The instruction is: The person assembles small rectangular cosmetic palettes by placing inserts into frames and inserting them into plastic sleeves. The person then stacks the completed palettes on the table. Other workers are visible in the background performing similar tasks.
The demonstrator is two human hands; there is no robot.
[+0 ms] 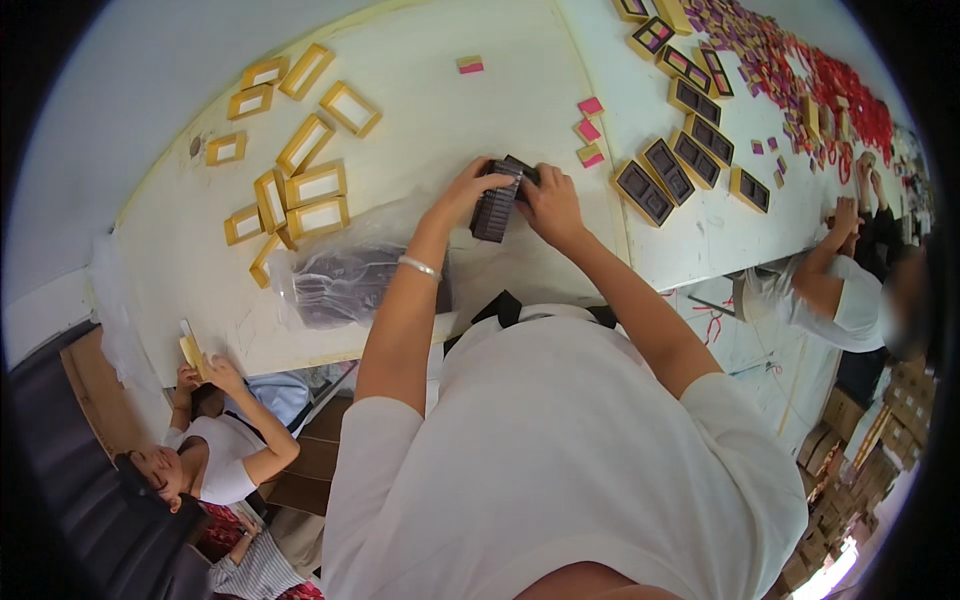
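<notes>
My left hand (468, 192) is closed round a stack of nested dark plastic tray inserts (490, 217), held on end above the white table. At the top of the stack, my right hand (551, 203) grips a dark tray insert (521, 168) that tilts away from the others; whether it is fully separate I cannot tell. Beside my left forearm lies a clear plastic bag (345, 282) with more dark inserts inside. Right of my hands, several yellow boxes with dark inserts (643, 192) sit in a row.
Several empty yellow box frames (315, 187) lie at the left. Small pink-and-yellow boxes (590, 131) are scattered near the table seam, with a heap of them and red ribbons (845, 90) at far right. Co-workers sit at lower left, one holding a yellow piece (191, 350), and at right.
</notes>
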